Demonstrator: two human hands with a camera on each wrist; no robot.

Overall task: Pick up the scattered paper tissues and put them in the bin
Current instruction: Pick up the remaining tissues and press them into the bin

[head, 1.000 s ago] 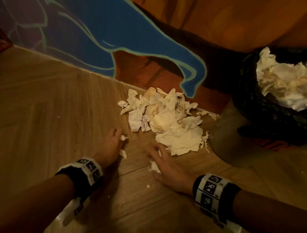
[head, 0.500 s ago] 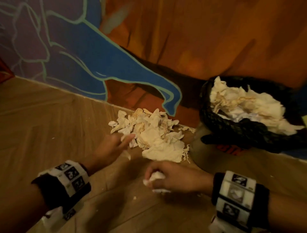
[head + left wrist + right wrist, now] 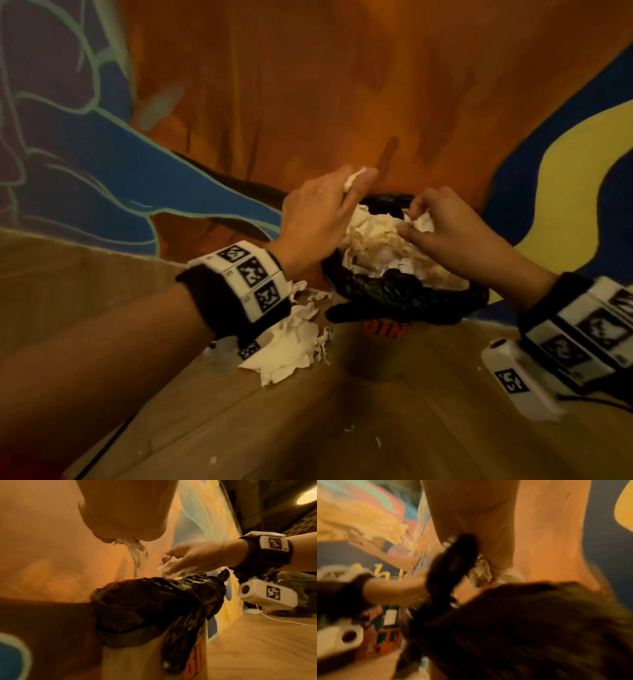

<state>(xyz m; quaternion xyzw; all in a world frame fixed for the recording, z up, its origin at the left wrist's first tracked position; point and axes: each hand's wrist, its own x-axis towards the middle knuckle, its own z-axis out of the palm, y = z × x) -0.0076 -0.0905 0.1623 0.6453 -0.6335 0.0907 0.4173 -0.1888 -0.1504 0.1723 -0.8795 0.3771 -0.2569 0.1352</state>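
Over the tissue-filled bin (image 3: 404, 294), the left hand (image 3: 315, 219) pinches a tissue scrap (image 3: 352, 180) at its fingertips while the right hand (image 3: 452, 229) curls around a crumpled tissue (image 3: 423, 222).

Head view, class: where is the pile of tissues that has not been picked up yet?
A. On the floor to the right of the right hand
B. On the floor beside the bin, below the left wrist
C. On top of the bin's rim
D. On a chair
B: the pile of tissues lies on the floor beside the bin, below the wrist of the left hand.
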